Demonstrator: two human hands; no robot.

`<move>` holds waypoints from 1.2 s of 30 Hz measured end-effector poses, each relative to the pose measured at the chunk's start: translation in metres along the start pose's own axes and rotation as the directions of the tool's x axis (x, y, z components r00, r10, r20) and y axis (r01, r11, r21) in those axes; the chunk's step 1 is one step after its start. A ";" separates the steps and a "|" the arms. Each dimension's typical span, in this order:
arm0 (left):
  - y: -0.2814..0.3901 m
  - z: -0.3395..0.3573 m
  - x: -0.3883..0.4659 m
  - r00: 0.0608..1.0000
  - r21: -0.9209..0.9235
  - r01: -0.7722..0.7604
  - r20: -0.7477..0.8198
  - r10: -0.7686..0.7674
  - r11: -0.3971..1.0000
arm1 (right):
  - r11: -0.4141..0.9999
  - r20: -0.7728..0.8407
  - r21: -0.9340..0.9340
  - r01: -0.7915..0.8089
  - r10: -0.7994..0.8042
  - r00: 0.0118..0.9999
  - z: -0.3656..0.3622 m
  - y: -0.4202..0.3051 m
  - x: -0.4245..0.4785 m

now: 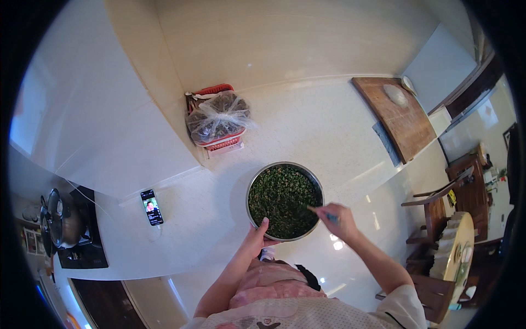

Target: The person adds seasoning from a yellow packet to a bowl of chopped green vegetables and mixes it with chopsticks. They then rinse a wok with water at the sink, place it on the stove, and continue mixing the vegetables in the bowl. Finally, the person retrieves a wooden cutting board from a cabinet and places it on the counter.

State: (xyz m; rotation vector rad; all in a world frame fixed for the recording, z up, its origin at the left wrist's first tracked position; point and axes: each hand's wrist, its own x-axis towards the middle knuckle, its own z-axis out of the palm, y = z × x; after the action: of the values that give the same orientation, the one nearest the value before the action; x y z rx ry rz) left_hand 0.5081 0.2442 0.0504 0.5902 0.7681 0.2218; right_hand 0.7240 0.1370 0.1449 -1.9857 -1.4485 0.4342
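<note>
A round metal bowl (248, 196) is at the counter's front edge, filled with a finely chopped green mixture (283, 193) flecked with light brown bits. My left hand (259, 238) grips the bowl's near left rim, thumb on top and fingers underneath. At the right rim, my right hand (337, 222) is closed around a thin utensil (311, 208), perhaps chopsticks. Its far end goes down into the mixture, where it is hidden and the surface looks blurred.
On the white counter (296, 119) stand a red plastic basket (224, 144) with a tied plastic bag (222, 115), a lit phone (151, 207) on a cable, and a wooden board (394, 119) bearing dough (395, 95). Left is a hob (94, 255) with a pot (68, 222); right, wooden chairs (435, 214).
</note>
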 end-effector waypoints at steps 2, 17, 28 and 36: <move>0.000 0.001 0.008 0.999 -0.010 0.048 0.003 -0.048 0.999 | 0.995 0.020 0.068 0.078 -0.079 0.997 0.007 -0.009 -0.015; 0.018 -0.003 0.034 0.981 0.084 0.140 0.127 -0.150 0.987 | 0.917 0.240 0.043 0.397 -0.395 0.887 0.021 -0.003 0.031; 0.022 0.002 0.028 0.989 0.057 0.117 0.087 -0.122 0.991 | 0.959 0.224 0.013 0.285 -0.280 0.933 0.002 -0.027 0.028; 0.023 0.003 0.029 0.991 0.088 0.100 0.082 -0.107 0.991 | 0.995 -0.035 -0.064 -0.075 0.073 0.997 -0.027 0.023 0.047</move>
State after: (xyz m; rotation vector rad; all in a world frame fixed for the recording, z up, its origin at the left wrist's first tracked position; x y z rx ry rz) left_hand 0.5310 0.2738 0.0482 0.6334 0.7244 0.0676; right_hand 0.7727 0.1680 0.1543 -2.0943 -1.3890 0.3889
